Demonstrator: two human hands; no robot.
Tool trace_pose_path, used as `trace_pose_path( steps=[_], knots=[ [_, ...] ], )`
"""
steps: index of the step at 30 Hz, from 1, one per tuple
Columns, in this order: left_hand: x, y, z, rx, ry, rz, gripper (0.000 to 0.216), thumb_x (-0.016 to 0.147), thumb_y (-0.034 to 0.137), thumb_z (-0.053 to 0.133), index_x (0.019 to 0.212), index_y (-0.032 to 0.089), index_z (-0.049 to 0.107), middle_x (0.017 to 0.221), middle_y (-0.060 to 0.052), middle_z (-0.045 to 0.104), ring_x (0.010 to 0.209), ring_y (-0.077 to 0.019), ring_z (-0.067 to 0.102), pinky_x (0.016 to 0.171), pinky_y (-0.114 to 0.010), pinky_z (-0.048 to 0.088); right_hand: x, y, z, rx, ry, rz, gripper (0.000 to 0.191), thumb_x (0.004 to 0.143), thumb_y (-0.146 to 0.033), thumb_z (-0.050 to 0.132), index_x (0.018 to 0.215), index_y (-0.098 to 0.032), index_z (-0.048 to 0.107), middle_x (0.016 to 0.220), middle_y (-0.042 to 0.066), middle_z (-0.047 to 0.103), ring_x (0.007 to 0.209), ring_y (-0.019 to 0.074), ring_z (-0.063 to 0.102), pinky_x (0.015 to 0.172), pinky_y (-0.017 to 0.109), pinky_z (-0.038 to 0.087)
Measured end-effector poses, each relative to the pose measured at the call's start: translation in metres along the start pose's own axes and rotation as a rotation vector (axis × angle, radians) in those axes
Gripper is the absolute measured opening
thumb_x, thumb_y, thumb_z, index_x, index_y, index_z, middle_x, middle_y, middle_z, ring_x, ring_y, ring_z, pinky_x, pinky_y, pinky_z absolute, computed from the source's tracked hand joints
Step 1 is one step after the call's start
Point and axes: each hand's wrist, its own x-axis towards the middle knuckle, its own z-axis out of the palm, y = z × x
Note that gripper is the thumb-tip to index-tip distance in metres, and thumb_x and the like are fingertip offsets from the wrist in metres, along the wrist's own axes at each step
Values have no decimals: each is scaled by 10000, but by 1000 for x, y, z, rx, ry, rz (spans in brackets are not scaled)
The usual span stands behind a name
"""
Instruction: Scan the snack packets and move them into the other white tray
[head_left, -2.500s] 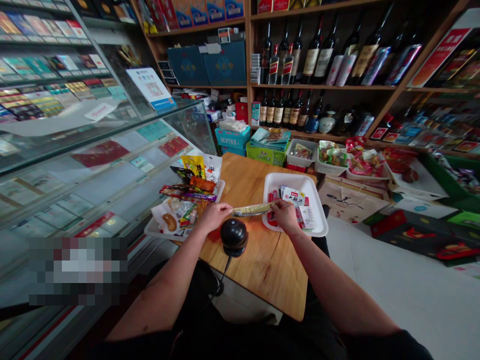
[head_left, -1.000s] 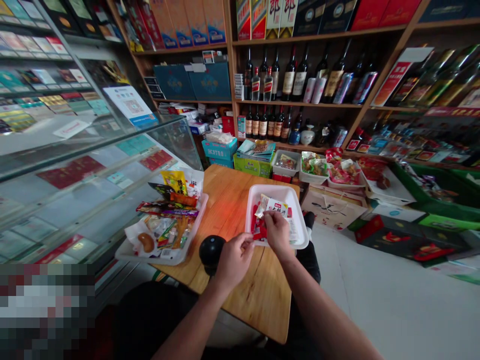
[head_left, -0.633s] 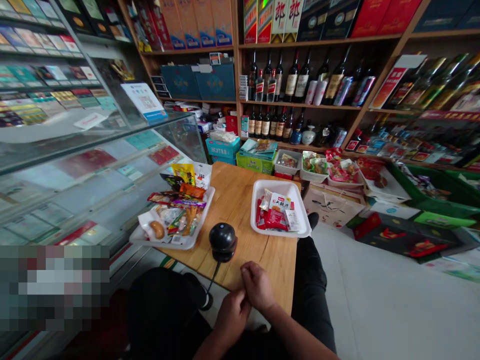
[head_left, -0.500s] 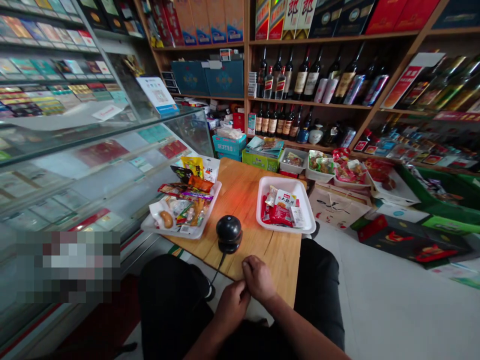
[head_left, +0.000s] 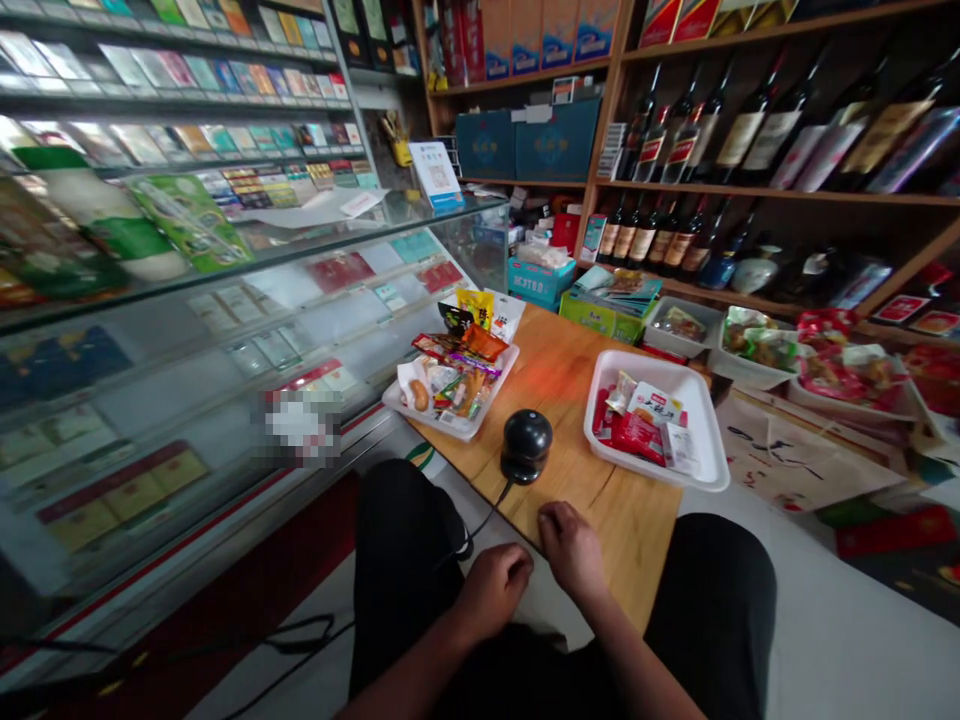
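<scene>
My left hand point(head_left: 495, 592) hovers by the table's near edge, its fingers curled into a loose fist with nothing showing in them. Just to its right, my right hand point(head_left: 573, 546) is also closed in a fist over the wooden table point(head_left: 559, 345), with a gap between the two. Nearest to both is a black dome-shaped device point(head_left: 527, 442) with a cable. Left of it stands a white tray point(head_left: 457, 428) filled with packaged snacks point(head_left: 459, 365). A second white tray point(head_left: 705, 440) on the right holds a few red and white snack packets point(head_left: 649, 422).
A glass display counter point(head_left: 300, 262) runs along the left. Shelves with wine bottles point(head_left: 750, 140) stand at the back right, above several white tubs of packets point(head_left: 754, 365). A paper bag point(head_left: 795, 455) sits right of the table. My knees point(head_left: 712, 580) flank the table.
My hands were touching each other and have moved apart, both still curled. The view has turned left, so everything sits further right and more of the counter shows.
</scene>
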Motion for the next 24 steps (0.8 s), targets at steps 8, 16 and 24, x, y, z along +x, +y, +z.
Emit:
trace_pose_path(
  steps=[8,16,24],
  knots=[
    [14,39,-41,37,195,33,329,986,396,425,801,226,638,772,-60,688,741,-184,635,689,-273,456,-2,0,2,-10,4,-23,219,954,-306,445,929,-223,645,920,70,695,850,224,666,768,326,478],
    [105,32,-150,320,683,133,222,956,334,498,1088,209,625,1083,-103,689,1052,-238,621,985,-372,450,-1,0,5,-56,-23,-10,228,959,-351,445,953,-240,644,941,74,699,849,242,676,763,359,503],
    [169,2,-190,698,661,-79,436,900,398,569,1202,84,598,1107,-216,667,1090,-346,591,978,-466,397,2,4,12,-65,-30,-8,261,977,-414,433,968,-261,643,965,103,704,867,265,692,763,390,541]
  ],
)
